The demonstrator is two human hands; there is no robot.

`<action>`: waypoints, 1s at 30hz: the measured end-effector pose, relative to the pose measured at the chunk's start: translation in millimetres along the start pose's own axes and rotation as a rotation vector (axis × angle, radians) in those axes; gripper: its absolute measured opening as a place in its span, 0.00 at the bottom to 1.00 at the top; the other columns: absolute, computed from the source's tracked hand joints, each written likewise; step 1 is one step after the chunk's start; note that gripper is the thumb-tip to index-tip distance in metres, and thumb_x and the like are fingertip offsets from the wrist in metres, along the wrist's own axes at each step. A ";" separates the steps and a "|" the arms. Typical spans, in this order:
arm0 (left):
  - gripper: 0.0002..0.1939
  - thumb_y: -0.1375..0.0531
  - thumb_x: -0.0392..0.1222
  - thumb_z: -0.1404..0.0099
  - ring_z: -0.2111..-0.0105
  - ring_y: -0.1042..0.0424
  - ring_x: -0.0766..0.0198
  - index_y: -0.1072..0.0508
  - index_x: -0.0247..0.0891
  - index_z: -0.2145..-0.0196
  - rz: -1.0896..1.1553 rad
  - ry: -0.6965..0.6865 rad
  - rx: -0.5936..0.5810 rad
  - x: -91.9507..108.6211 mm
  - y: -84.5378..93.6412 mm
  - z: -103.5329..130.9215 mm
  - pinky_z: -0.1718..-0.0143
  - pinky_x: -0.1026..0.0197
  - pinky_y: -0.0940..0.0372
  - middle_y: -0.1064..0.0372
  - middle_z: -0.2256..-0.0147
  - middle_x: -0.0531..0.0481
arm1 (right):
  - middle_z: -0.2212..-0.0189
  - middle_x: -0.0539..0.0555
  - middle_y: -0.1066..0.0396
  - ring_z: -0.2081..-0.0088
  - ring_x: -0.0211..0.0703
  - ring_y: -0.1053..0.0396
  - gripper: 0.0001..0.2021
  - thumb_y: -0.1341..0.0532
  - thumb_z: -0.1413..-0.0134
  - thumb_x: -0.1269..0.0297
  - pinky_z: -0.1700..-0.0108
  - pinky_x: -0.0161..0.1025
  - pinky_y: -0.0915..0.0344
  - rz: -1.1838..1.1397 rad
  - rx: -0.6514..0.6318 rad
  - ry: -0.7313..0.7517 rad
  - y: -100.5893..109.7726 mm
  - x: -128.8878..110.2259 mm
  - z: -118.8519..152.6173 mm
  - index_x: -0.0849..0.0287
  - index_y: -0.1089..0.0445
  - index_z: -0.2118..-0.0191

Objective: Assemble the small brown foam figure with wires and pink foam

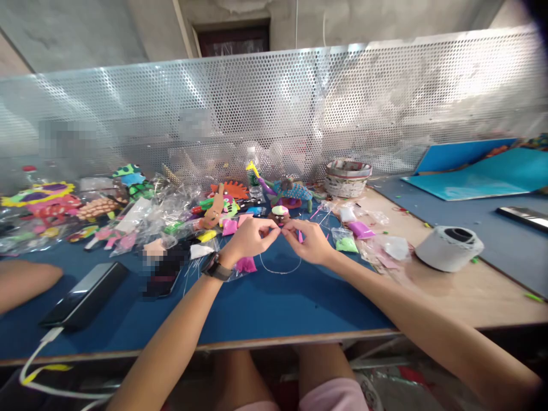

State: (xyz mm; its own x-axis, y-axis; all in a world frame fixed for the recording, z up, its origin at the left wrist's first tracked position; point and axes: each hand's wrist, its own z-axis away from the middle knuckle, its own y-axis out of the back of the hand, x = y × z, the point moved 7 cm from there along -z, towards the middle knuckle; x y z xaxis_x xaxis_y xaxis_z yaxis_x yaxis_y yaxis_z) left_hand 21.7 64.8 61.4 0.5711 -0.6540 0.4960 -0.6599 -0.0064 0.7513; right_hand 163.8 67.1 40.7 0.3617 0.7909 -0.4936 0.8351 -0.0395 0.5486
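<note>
My left hand (254, 235), with a dark watch (216, 267) on its wrist, is closed in a pinch over the blue table. My right hand (310, 241) pinches too, its fingertips meeting those of the left. Whatever lies between the fingertips is too small to make out. Just beyond them stands a small brown clay figure (280, 216) with eyes and a pale green, white and pink top. Below the hands curves a thin white string (280, 272); whether the fingers hold its ends cannot be told. A bag of light green clay (345, 241) lies to the right of my right hand.
Clay animals and plastic bags (148, 220) crowd the left. A water bottle (252, 171) and a basket (347, 177) stand by the perforated metal screen (274, 103). At right are a white roll (449, 248) and blue folder (471, 174). Another person's arm (28, 282) rests near a power bank (85, 295).
</note>
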 end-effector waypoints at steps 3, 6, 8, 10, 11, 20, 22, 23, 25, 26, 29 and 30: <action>0.13 0.44 0.43 0.32 0.79 0.40 0.69 0.23 0.35 0.68 0.136 0.037 -0.041 -1.0 -3.1 -0.3 0.71 0.64 0.42 0.34 0.79 0.54 | 0.71 0.51 0.27 0.69 0.40 0.32 0.07 0.43 0.39 0.66 0.63 0.37 0.38 -0.079 -0.019 -0.022 0.5 -2.1 -0.5 0.58 0.30 0.67; 0.12 0.43 0.43 0.33 0.79 0.42 0.70 0.24 0.35 0.69 0.199 0.069 -0.064 -2.0 -5.1 -0.6 0.72 0.65 0.43 0.36 0.78 0.55 | 0.72 0.50 0.29 0.70 0.39 0.34 0.08 0.43 0.38 0.65 0.64 0.36 0.39 -0.139 -0.057 -0.075 -1.5 -0.8 -0.8 0.59 0.30 0.68; 0.12 0.43 0.43 0.33 0.80 0.44 0.70 0.26 0.35 0.71 0.230 0.094 -0.088 -3.4 -7.0 -0.4 0.75 0.65 0.46 0.37 0.79 0.55 | 0.74 0.49 0.31 0.72 0.37 0.36 0.09 0.43 0.38 0.63 0.67 0.35 0.41 -0.193 -0.105 -0.145 -5.5 4.3 0.0 0.59 0.30 0.68; 0.13 0.43 0.44 0.34 0.80 0.46 0.71 0.28 0.35 0.73 0.258 0.127 -0.115 -6.3 -9.8 0.1 0.77 0.65 0.50 0.39 0.79 0.55 | 0.75 0.49 0.31 0.74 0.36 0.37 0.11 0.44 0.37 0.61 0.69 0.35 0.43 -0.284 -0.170 -0.236 -11.7 11.8 1.9 0.59 0.30 0.68; 0.13 0.43 0.45 0.34 0.81 0.47 0.71 0.28 0.35 0.73 0.276 0.149 -0.132 -8.6 -11.8 0.6 0.78 0.65 0.51 0.40 0.80 0.56 | 0.76 0.49 0.31 0.74 0.36 0.36 0.11 0.44 0.37 0.60 0.70 0.35 0.43 -0.338 -0.205 -0.280 -15.3 15.4 3.1 0.59 0.31 0.68; 0.20 0.41 0.53 0.34 0.85 0.51 0.74 0.41 0.39 0.77 0.660 0.385 -0.314 -36.4 -48.5 8.0 0.82 0.66 0.55 0.49 0.83 0.60 | 0.81 0.48 0.32 0.78 0.35 0.35 0.13 0.42 0.39 0.53 0.77 0.31 0.50 -0.630 -0.381 -0.570 -37.5 37.9 17.0 0.58 0.34 0.67; 0.21 0.42 0.55 0.34 0.85 0.52 0.74 0.42 0.39 0.76 0.712 0.410 -0.327 -39.2 -53.6 9.1 0.82 0.67 0.55 0.49 0.82 0.59 | 0.80 0.48 0.32 0.78 0.35 0.34 0.15 0.42 0.39 0.51 0.79 0.31 0.51 -0.658 -0.379 -0.589 -40.6 43.7 18.0 0.58 0.34 0.67; 0.21 0.42 0.56 0.33 0.85 0.51 0.74 0.41 0.39 0.75 0.709 0.409 -0.316 -40.8 -54.2 8.9 0.82 0.67 0.55 0.48 0.82 0.59 | 0.79 0.49 0.31 0.78 0.35 0.33 0.15 0.41 0.39 0.49 0.80 0.30 0.51 -0.671 -0.365 -0.598 -41.7 47.6 17.8 0.58 0.35 0.67; 0.20 0.43 0.57 0.32 0.84 0.49 0.73 0.38 0.39 0.72 0.641 0.373 -0.250 -44.4 -50.8 6.7 0.82 0.67 0.53 0.47 0.81 0.59 | 0.76 0.49 0.30 0.78 0.36 0.31 0.17 0.42 0.39 0.46 0.82 0.31 0.51 -0.676 -0.330 -0.626 -43.4 57.6 17.5 0.57 0.35 0.66; 0.20 0.43 0.57 0.32 0.83 0.48 0.73 0.37 0.38 0.71 0.594 0.346 -0.201 -46.7 -47.6 5.0 0.82 0.67 0.53 0.47 0.80 0.59 | 0.75 0.49 0.30 0.79 0.36 0.31 0.18 0.42 0.40 0.45 0.82 0.31 0.49 -0.667 -0.314 -0.642 -43.9 62.9 17.6 0.57 0.35 0.64; 0.18 0.44 0.57 0.32 0.83 0.43 0.71 0.31 0.38 0.67 0.505 0.307 -0.037 -56.8 -37.3 0.6 0.82 0.67 0.49 0.44 0.80 0.58 | 0.76 0.50 0.30 0.80 0.36 0.32 0.21 0.41 0.40 0.43 0.80 0.32 0.44 -0.648 -0.311 -0.655 -45.3 73.8 17.6 0.59 0.33 0.62; 0.18 0.43 0.57 0.32 0.82 0.41 0.71 0.30 0.37 0.66 0.511 0.314 0.014 -61.0 -34.5 -0.5 0.81 0.67 0.47 0.42 0.80 0.57 | 0.77 0.50 0.31 0.79 0.35 0.33 0.22 0.41 0.41 0.42 0.79 0.32 0.43 -0.654 -0.303 -0.656 -44.8 75.8 17.3 0.59 0.32 0.64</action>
State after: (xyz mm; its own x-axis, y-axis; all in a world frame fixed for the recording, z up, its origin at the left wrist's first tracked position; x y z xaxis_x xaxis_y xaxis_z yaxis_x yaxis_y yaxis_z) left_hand 9.9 105.4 5.4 0.2955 -0.3223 0.8993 -0.8941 0.2385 0.3792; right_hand 160.9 118.2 -33.0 0.0998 0.1001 -0.9900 0.8442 0.5181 0.1375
